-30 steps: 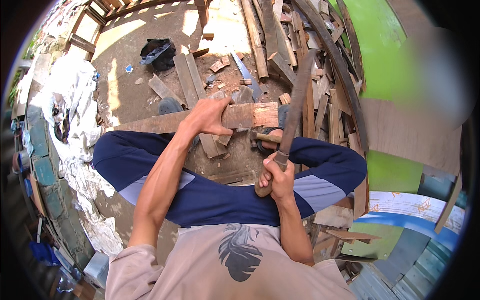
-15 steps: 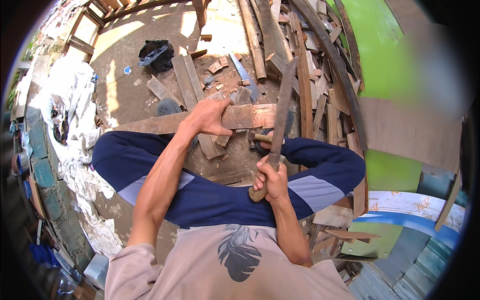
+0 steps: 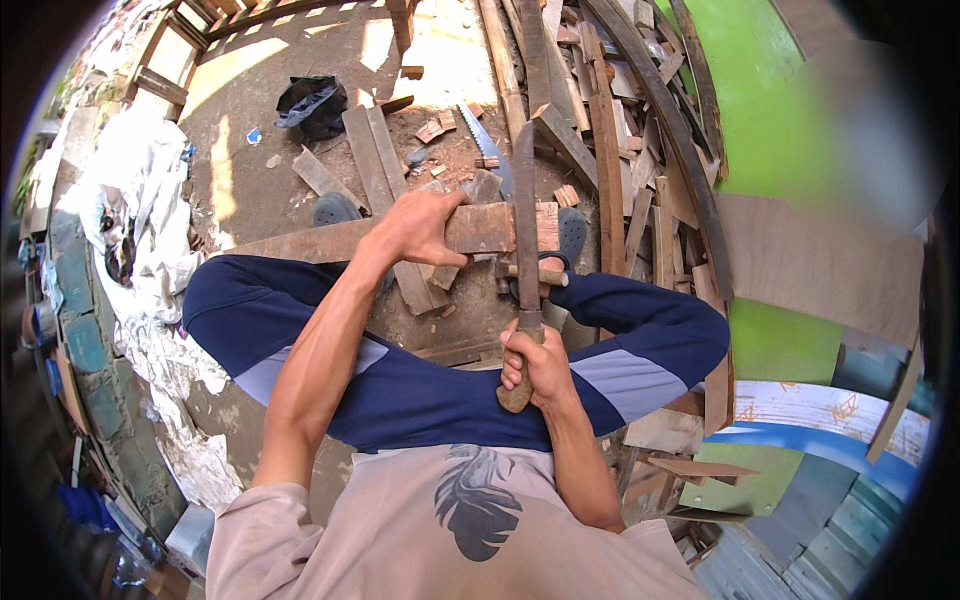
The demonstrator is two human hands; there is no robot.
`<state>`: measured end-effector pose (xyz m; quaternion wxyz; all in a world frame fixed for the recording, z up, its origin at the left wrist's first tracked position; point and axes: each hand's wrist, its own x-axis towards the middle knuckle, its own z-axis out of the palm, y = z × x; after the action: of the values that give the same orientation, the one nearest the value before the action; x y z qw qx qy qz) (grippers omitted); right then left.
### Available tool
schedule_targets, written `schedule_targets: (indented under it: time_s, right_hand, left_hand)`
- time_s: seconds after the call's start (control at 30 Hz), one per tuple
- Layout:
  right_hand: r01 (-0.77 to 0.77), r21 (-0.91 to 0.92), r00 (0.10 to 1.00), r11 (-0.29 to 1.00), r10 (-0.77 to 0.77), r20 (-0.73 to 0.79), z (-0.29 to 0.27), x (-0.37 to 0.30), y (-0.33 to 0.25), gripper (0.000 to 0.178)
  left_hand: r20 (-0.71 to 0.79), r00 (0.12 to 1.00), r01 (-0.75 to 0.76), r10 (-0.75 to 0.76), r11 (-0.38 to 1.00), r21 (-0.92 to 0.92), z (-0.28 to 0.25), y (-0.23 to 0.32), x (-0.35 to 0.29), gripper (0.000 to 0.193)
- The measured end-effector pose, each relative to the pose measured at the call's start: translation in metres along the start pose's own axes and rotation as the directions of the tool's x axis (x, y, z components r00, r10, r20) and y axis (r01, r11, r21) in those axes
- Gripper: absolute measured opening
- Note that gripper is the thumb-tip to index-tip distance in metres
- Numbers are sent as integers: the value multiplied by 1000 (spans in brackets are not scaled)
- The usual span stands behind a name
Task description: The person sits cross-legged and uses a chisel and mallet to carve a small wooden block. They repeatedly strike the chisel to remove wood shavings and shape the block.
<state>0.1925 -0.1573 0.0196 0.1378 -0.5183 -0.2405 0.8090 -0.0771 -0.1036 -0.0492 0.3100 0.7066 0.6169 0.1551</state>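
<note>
My left hand (image 3: 415,232) is closed over a long brown wooden plank (image 3: 485,230), thumb on the near side and fingers over the top. The plank lies crosswise in front of my bent legs, its right end paler. In my right hand (image 3: 537,362) is a machete (image 3: 525,215), gripped by its wooden handle. The dark blade points away from me and passes across the plank near its right end; whether it touches the wood I cannot tell. Just below that end is a hammer (image 3: 545,276) with a wooden handle, partly behind the blade.
A blue handsaw (image 3: 494,155) and wood offcuts (image 3: 436,126) lie beyond the plank. Long boards and scrap wood (image 3: 605,150) are piled at the right. A black bag (image 3: 312,108) sits farther off. White sheeting (image 3: 140,220) lines the left; my shoes (image 3: 335,209) are under the plank.
The machete has swung left, from slanting right beyond the plank's end to nearly straight across it. A wood chip now shows beyond the plank's right end. My left hand stays in place.
</note>
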Motion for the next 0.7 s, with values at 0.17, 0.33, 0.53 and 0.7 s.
schedule_targets:
  time_s: [0.17,0.33,0.53,0.7]
  right_hand:
    - [332,214,942,918,-313,-120,-13,2,1,10]
    - [82,53,991,995,-76,-114,-9,-6,-3,10]
    - [64,14,998,998,-64,-2,-16,-1,-3,10]
    - [277,162,961,947,-269,-68,-13,4,-7,12]
  left_hand:
    - [-52,998,-32,33,999,18,3,-4,-2,78]
    - [-37,999,-23,23,1000,5,6,-3,-3,77]
    - [-34,999,6,-6,1000,4,-2,3,-2,76]
    - [-107,993,-57,58,998,14,4,-2,-4,76]
